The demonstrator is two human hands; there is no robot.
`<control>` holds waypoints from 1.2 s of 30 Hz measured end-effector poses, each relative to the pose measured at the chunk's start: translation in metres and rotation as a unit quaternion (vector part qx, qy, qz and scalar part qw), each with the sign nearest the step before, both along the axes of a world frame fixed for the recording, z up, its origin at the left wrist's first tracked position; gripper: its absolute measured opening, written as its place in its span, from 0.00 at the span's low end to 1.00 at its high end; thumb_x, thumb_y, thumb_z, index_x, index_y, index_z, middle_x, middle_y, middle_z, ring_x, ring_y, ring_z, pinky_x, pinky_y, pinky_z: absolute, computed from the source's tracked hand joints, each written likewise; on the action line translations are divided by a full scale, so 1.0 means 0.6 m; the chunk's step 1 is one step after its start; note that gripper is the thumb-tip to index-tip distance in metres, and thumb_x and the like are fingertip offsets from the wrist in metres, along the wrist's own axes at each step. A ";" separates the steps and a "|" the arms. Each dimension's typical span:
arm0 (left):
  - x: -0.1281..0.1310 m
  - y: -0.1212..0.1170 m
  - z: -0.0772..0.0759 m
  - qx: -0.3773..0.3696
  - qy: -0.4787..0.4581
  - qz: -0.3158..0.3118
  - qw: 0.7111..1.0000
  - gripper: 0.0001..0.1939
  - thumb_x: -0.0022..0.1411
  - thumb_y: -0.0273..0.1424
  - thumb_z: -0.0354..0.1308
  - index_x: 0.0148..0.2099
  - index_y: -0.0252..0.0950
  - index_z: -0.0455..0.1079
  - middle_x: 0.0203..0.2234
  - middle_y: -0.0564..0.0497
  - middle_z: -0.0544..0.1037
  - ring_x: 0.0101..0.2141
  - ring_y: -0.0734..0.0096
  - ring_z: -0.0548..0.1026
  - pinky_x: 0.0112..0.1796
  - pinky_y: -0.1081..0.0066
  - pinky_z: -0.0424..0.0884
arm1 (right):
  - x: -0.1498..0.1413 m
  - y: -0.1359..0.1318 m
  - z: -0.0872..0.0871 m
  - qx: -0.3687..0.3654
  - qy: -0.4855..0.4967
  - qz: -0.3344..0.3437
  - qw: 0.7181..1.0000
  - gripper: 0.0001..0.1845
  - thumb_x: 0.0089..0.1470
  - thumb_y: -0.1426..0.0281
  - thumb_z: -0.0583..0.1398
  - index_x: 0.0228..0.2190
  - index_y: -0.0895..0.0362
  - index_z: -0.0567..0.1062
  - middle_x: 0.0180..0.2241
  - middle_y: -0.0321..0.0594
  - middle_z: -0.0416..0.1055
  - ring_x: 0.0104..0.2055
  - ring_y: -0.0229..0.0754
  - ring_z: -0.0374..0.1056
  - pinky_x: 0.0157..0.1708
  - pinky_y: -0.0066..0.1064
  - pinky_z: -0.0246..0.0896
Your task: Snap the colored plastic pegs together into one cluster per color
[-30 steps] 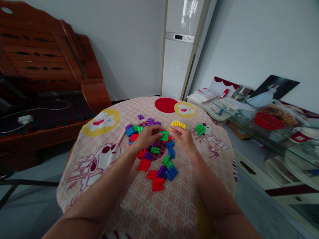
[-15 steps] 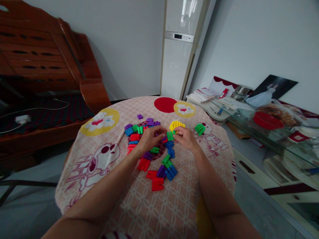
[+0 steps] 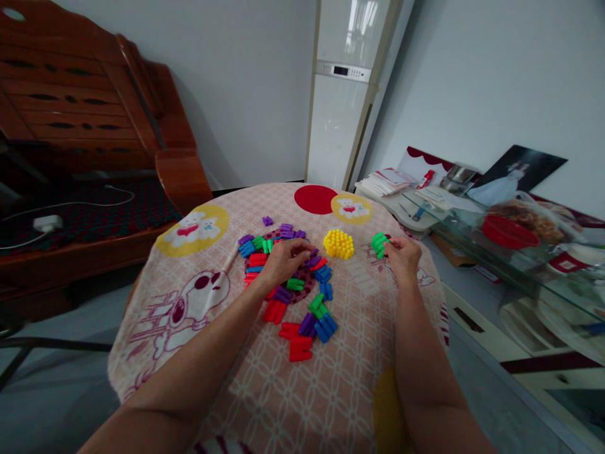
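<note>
My left hand (image 3: pixel 287 260) hovers over the loose pile of plastic building blocks, thumb and index finger a little apart, with nothing visible between them. A purple block (image 3: pixel 312 253) lies just by its fingertips. The palm hides part of the pile. My right hand (image 3: pixel 404 255) is at the table's right side, its fingertips pinching a green block at the green cluster (image 3: pixel 379 244). Between the hands sits a tight group of yellow blocks (image 3: pixel 339 244). Closer to me lie blue blocks (image 3: pixel 326 328), red blocks (image 3: pixel 300 348) and a green block (image 3: pixel 318 306).
A patterned cloth (image 3: pixel 350 391) covers the round table. On the right, a glass-topped cabinet (image 3: pixel 472 236) holds a red bowl (image 3: pixel 509 231) and papers. A wooden bench (image 3: pixel 89 120) stands at the left, and a tall white air conditioner (image 3: pixel 338 120) behind.
My right hand has moved right, from beside my left hand to the green cluster, carrying a green block away from the pile. My left hand has stayed over the pile.
</note>
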State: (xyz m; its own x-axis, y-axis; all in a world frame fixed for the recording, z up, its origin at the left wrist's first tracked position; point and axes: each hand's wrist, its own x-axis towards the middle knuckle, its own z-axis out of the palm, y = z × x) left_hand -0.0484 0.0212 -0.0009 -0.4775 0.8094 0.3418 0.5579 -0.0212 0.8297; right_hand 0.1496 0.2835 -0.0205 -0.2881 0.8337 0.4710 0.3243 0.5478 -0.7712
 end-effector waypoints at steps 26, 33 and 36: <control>-0.153 -0.067 -0.012 0.054 -0.019 0.334 0.941 0.16 0.52 0.31 0.53 0.41 0.33 0.76 0.31 0.46 0.80 0.34 0.64 0.79 0.36 0.68 0.75 | -0.020 -0.037 -0.001 0.110 -0.250 -0.138 0.952 0.14 0.55 0.62 0.59 0.35 0.57 0.81 0.30 0.47 0.78 0.32 0.46 0.70 0.31 0.32 0.54; -0.178 -0.066 -0.058 -0.149 0.157 0.262 0.940 0.22 0.54 0.29 0.53 0.50 0.31 0.75 0.47 0.38 0.79 0.48 0.52 0.76 0.50 0.59 0.70 | -0.034 -0.063 0.003 0.115 -0.245 -0.100 0.958 0.14 0.57 0.63 0.57 0.33 0.57 0.81 0.28 0.45 0.76 0.29 0.43 0.66 0.29 0.31 0.46; -0.176 -0.057 -0.070 -0.207 0.225 0.236 0.922 0.21 0.52 0.29 0.56 0.49 0.32 0.76 0.44 0.37 0.80 0.48 0.49 0.75 0.52 0.57 0.67 | -0.038 -0.069 0.002 0.113 -0.243 -0.084 0.960 0.15 0.57 0.63 0.56 0.32 0.58 0.80 0.27 0.45 0.75 0.28 0.42 0.65 0.29 0.31 0.47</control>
